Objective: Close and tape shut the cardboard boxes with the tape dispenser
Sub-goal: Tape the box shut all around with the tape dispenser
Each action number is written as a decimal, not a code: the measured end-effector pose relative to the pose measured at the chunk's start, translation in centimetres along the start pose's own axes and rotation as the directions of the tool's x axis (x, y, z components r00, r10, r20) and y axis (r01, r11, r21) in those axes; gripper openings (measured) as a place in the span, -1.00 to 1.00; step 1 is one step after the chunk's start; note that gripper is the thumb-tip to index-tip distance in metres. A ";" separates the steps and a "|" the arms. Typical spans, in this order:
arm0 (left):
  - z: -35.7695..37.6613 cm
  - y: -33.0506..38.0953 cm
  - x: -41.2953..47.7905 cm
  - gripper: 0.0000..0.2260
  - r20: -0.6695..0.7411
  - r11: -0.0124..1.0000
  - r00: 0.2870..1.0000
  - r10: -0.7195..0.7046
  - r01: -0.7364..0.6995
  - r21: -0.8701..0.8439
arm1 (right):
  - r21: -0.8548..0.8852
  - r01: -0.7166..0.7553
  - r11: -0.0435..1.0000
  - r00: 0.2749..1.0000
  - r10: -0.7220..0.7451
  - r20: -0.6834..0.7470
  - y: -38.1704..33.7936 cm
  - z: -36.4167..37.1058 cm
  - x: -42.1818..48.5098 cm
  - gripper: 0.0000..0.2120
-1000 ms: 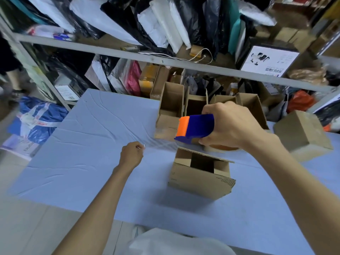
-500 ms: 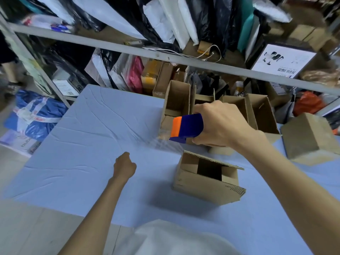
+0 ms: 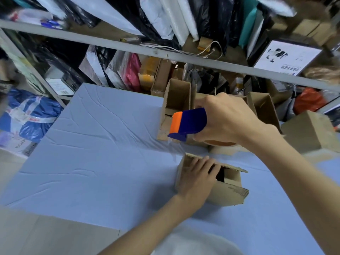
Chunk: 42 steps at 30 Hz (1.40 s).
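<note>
**Colours at the packing counter**

Tape dispenser (image 3: 187,124) was deep blue with a bright orange front edge; its tape roll (image 3: 223,144) showed tan-brown. Cardboard box (image 3: 228,192) was plain kraft brown, unprinted. Counter (image 3: 110,162) was pale blue, unpatterned. Behind it stood a grey shelf rail (image 3: 110,46), a pink bag (image 3: 131,72), an orange bag (image 3: 309,102), and a blue sack (image 3: 36,126) banded in white.

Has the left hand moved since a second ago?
Yes. The left hand went rightward across the blue cover onto the near cardboard box, fingers resting on its top.

Brown cardboard box (image 3: 228,195), flaps partly open, sits on the table (image 3: 110,162) below the blue-orange tape dispenser (image 3: 189,122).
</note>
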<state>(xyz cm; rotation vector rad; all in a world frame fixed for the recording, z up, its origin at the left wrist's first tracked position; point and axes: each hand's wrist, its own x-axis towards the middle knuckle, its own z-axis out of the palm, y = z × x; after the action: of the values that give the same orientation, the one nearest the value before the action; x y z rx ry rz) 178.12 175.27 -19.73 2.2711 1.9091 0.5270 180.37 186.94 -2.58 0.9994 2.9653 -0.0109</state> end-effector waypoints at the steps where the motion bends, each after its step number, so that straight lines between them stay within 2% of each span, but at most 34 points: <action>1: 0.5 -0.2 0.3 -0.60 -0.011 0.999 1.000 -0.028 0.028 -0.028 | 0.031 -0.003 1.000 1.000 0.003 -0.007 0.1 0.2 -0.1 -0.37; 3: 1.3 -0.6 0.6 -0.70 -0.018 0.996 0.998 -0.064 0.063 -0.065 | 0.083 -0.009 0.997 1.000 0.010 -0.015 0.3 0.6 -0.4 -0.38; 7: 1.9 -1.3 0.5 -0.79 0.025 0.999 0.999 -0.035 0.036 -0.037 | 0.193 -0.037 0.981 0.999 0.043 -0.025 0.7 1.8 -1.1 -0.40; 12: 2.5 -2.0 1.1 -0.93 0.072 0.979 0.997 -0.031 0.044 -0.200 | 0.321 -0.088 0.943 0.995 0.099 -0.017 1.4 4.9 -3.9 -0.40; 14: 2.5 -2.6 0.8 -0.81 0.119 0.968 0.991 -0.068 0.095 -0.234 | 0.393 -0.122 0.912 0.992 0.125 0.019 2.1 6.6 -5.4 -0.39; 15: 2.2 -2.7 0.4 -0.76 0.108 0.950 0.989 -0.101 0.128 -0.284 | 0.416 -0.133 0.900 0.990 0.136 0.022 2.6 7.5 -6.1 -0.39; 17: 1.9 -2.6 0.0 -0.67 0.051 0.956 0.992 -0.113 0.123 -0.267 | 0.445 -0.161 0.881 0.985 0.170 0.020 3.6 9.0 -7.4 -0.41; 19: 1.2 -2.5 -0.4 -0.65 0.005 0.972 0.989 -0.149 0.148 -0.183 | 0.488 -0.206 0.849 0.975 0.219 0.030 4.4 10.5 -8.4 -0.43; 21: 0.2 -1.9 -0.4 -0.74 0.098 0.998 0.993 -0.061 0.063 -0.014 | 0.542 -0.239 0.806 0.965 0.258 0.043 5.0 11.8 -9.2 -0.43; 22: 0.5 -1.7 -0.5 -0.65 0.109 0.998 0.992 -0.057 0.053 0.032 | 0.569 -0.241 0.786 0.964 0.262 0.046 5.2 12.3 -9.6 -0.43; 23: 1.1 -1.7 -0.8 -0.57 0.105 0.999 0.994 -0.038 0.035 0.029 | 0.590 -0.233 0.773 0.965 0.257 0.045 5.3 12.7 -9.9 -0.43; 27: 2.7 -1.9 -3.5 -0.42 0.044 0.985 0.998 -0.034 0.041 -0.168 | 0.619 -0.212 0.756 0.970 0.241 0.038 5.4 13.8 -10.5 -0.44; 30: 3.2 -1.7 -4.8 -0.29 0.132 0.986 0.989 -0.071 0.089 -0.140 | 0.631 -0.187 0.753 0.976 0.218 0.030 5.5 13.9 -10.8 -0.43; 32: 2.9 -1.7 -5.8 -0.27 0.085 0.991 0.996 0.009 0.002 -0.130 | 0.646 -0.176 0.743 0.978 0.207 0.029 5.8 13.9 -10.9 -0.41; 34: 3.1 -1.8 -7.7 -0.47 -0.025 0.974 0.995 0.093 -0.096 -0.205 | 0.659 -0.181 0.730 0.977 0.212 0.033 6.0 13.9 -11.0 -0.39; 35: 3.1 -2.0 -8.7 -0.59 -0.125 0.962 0.991 0.048 -0.079 -0.261 | 0.662 -0.179 0.727 0.977 0.211 0.033 6.1 13.9 -11.1 -0.39; 36: 3.0 -2.1 -9.4 -0.66 -0.213 0.936 0.973 -0.084 0.003 -0.353 | 0.664 -0.176 0.727 0.978 0.208 0.032 6.0 14.0 -11.2 -0.39; 37: 2.8 -2.4 -9.7 -0.70 -0.250 0.870 0.926 -0.283 0.138 -0.474 | 0.663 -0.175 0.728 0.977 0.210 0.027 5.9 14.1 -11.3 -0.39; 39: 2.2 -3.5 -8.5 -0.64 -0.149 0.590 0.743 -0.652 0.374 -0.716 | 0.658 -0.176 0.732 0.976 0.218 0.019 5.9 14.3 -11.5 -0.40; 40: 1.5 -4.2 -7.3 -0.55 -0.005 0.421 0.699 -0.715 0.425 -0.801 | 0.657 -0.177 0.733 0.976 0.219 0.019 5.9 14.4 -11.6 -0.39; 41: 0.9 -4.9 -6.3 -0.46 0.113 0.325 0.714 -0.691 0.447 -0.834 | 0.656 -0.178 0.734 0.976 0.218 0.021 5.9 14.4 -11.6 -0.38; 42: 0.4 -5.7 -5.3 -0.40 0.151 0.361 0.778 -0.610 0.442 -0.821 | 0.655 -0.177 0.734 0.976 0.217 0.021 6.0 14.4 -11.6 -0.37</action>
<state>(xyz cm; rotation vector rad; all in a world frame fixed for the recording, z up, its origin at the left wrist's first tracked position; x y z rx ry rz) 172.23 171.27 -22.87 0.9312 1.7292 1.2250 193.41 184.53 -16.85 1.3742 2.9115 -1.1138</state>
